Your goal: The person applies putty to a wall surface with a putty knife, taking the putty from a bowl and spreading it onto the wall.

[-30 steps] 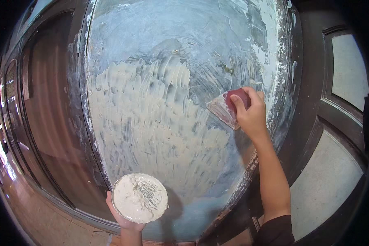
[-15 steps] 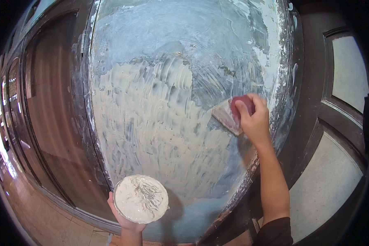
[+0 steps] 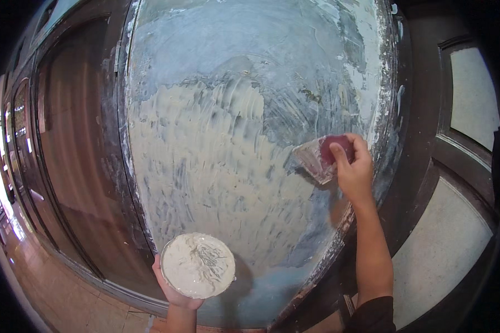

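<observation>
My right hand (image 3: 356, 171) is closed around the dark red handle of a putty knife (image 3: 311, 160). Its wide blade, smeared with pale putty, points left and lies at the wall's surface; I cannot tell how firmly it touches. Low in the view, my left hand (image 3: 172, 289) grips a round tub (image 3: 199, 265) of off-white putty from beneath and from its left side. The putty's surface is wet, with scraped streaks on its right part. A wall panel (image 3: 216, 166) carries ridged cream putty over its middle, with smoother blue-grey surface (image 3: 216, 39) above.
To the left stands a dark wooden frame with brown panes (image 3: 75, 139), beside a tiled floor (image 3: 61, 283). A dark door with pale panels (image 3: 450, 244) borders the right. Chipped, paint-flecked edging (image 3: 386, 72) runs down the panel's right side.
The putty knife in my right hand has shifted slightly right and down in the view. The putty tub in my left hand sits slightly further right and higher; the wall has shifted slightly right too.
</observation>
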`<state>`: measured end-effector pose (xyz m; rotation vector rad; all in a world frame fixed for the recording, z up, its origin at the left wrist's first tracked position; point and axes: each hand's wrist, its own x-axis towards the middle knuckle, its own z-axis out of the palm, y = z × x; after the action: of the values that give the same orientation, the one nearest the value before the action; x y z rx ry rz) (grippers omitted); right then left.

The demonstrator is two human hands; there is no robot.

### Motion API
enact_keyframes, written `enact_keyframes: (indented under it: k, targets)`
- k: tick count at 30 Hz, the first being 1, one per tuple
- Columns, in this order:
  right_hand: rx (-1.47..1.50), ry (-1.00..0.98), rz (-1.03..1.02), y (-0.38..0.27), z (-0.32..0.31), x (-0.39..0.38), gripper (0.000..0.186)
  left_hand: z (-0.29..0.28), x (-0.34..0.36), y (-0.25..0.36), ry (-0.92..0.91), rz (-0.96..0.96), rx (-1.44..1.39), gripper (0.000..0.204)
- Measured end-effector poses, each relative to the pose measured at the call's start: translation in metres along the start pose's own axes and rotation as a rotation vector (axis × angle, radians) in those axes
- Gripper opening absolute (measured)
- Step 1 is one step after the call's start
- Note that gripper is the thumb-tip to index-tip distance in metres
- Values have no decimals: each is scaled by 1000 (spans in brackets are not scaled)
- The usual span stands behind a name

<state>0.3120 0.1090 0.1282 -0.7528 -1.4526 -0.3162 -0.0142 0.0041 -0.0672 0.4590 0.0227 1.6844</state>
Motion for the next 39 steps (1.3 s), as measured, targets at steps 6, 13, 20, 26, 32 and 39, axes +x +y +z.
enact_keyframes:
  k: [6, 13, 20, 26, 32, 39]
  targets:
    - [-73, -556, -567, -65, -7, -45, 25, 15, 2, 0, -24, -47, 14, 80]
    - [37, -758, -774, -108, -5, -88, 22, 33, 0, 5, -105, -17, -14, 77]
    - [94, -779, -753, -113, 1, -100, 27, 33, -2, 4, -32, 19, 22, 79]
    - [99, -804, -710, -104, 7, -100, 28, 34, -6, -1, -36, 6, 45, 79]
    - [63, -731, -720, -101, 10, -105, 23, 36, -8, -6, -26, -5, 67, 79]
    - [-24, -655, -723, -97, 8, -105, 24, 32, -14, -10, -28, -49, 27, 77]
